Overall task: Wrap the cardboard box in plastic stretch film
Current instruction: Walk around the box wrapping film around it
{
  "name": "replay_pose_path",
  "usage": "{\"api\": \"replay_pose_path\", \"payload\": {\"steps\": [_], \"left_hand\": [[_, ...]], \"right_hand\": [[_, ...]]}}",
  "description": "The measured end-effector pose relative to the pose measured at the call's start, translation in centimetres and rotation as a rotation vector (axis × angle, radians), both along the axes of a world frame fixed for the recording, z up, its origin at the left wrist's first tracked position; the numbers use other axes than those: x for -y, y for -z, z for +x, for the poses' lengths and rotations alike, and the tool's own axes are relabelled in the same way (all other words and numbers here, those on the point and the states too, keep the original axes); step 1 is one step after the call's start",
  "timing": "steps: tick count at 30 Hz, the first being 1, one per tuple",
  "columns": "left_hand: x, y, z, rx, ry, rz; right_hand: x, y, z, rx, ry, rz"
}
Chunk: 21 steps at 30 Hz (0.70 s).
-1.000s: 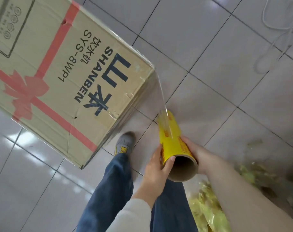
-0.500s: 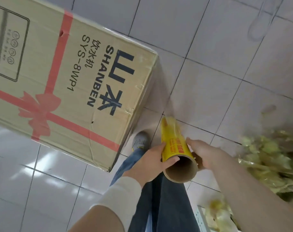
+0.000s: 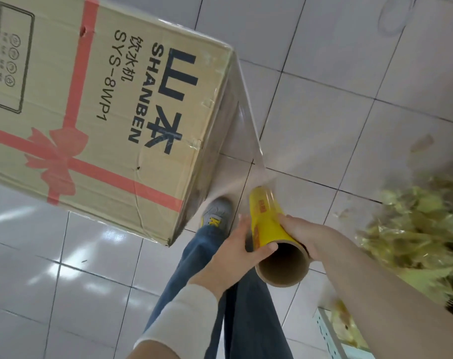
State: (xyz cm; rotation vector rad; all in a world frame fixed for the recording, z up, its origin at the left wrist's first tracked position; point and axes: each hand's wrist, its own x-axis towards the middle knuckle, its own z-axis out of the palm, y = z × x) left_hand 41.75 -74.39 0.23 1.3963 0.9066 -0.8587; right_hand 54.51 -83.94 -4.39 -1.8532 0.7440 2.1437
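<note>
A tall cardboard box (image 3: 96, 120) with a red ribbon print and dark lettering stands on the tiled floor at the left. A yellow roll of stretch film (image 3: 269, 224) on a brown cardboard core is held between both hands, just right of the box's near corner. My left hand (image 3: 235, 250) grips the roll from the left, thumb over its open end. My right hand (image 3: 305, 234) grips it from the right. A clear sheet of film (image 3: 243, 141) stretches from the roll up to the box's right edge and covers that side.
My legs in blue jeans and a grey shoe (image 3: 216, 211) stand right beside the box's corner. A blurred heap of yellow-green plastic wrapping (image 3: 416, 224) lies at the right. A white cable (image 3: 391, 19) lies on the tiles at the top right.
The view has swung around the box's corner. The roll has moved a little further from the box, and the film now runs taut from its right edge.
</note>
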Motion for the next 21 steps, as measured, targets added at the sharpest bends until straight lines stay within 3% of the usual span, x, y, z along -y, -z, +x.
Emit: {"api": "replay_pose_path", "payload": {"steps": [3,6,12,15,21], "left_hand": [[-0.6,0.5,0.1,0.017,0.173,0.008],[-1.6,1.1,-0.5,0.036,0.214,0.076],[0.0,0.4,-4.3,0.021,-0.020,0.110],[0.5,0.3,-6.4,0.014,-0.028,0.149],[-3.1,1.7,-8.1,0.068,0.146,0.003]], "right_hand": [[0.5,1.2,-1.2,-0.013,0.026,-0.010],[0.5,0.2,-1.7,0.013,0.129,-0.018],[2.5,0.9,-4.8,0.019,0.513,0.031],[1.5,0.9,-7.1,0.012,0.638,0.017],[0.1,1.8,-10.8,0.027,0.510,0.005]]}}
